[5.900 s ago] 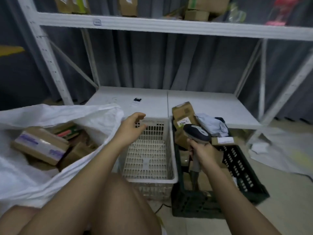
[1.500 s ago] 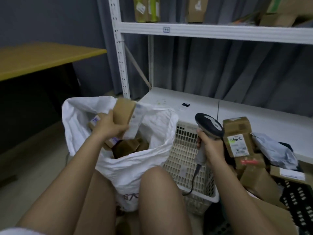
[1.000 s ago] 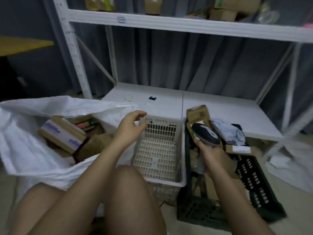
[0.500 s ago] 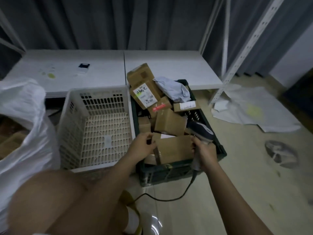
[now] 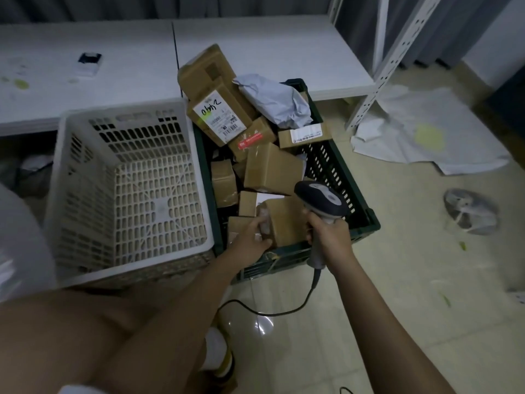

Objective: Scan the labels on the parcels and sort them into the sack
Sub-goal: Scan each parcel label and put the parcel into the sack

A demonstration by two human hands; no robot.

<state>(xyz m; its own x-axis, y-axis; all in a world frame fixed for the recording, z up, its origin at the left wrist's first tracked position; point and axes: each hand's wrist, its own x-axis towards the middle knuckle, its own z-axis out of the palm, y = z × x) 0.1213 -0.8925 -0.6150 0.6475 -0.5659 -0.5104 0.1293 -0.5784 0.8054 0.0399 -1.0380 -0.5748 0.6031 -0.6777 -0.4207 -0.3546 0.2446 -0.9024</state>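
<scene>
A dark green crate point(image 5: 339, 177) on the floor holds several cardboard parcels, a large labelled box point(image 5: 216, 98) and a grey poly mailer point(image 5: 275, 102). My left hand point(image 5: 251, 237) grips the left side of a brown box point(image 5: 282, 220) at the crate's near end. My right hand point(image 5: 331, 233) holds a corded barcode scanner point(image 5: 321, 201) just right of that box, its head over the crate. A sliver of the white sack point(image 5: 20, 237) shows at the left edge.
A white perforated basket point(image 5: 127, 180) stands left of the crate, with nothing in it. A low white shelf board point(image 5: 255, 44) runs behind, and a shelf upright point(image 5: 380, 66) at right. Crumpled white sheeting point(image 5: 426, 132) and a grey lump point(image 5: 468, 211) lie on the tiled floor.
My left hand dropped a box into the sack, then reached into the green crate and took hold of the near brown box. The view swung right and down. The scanner stayed in my right hand.
</scene>
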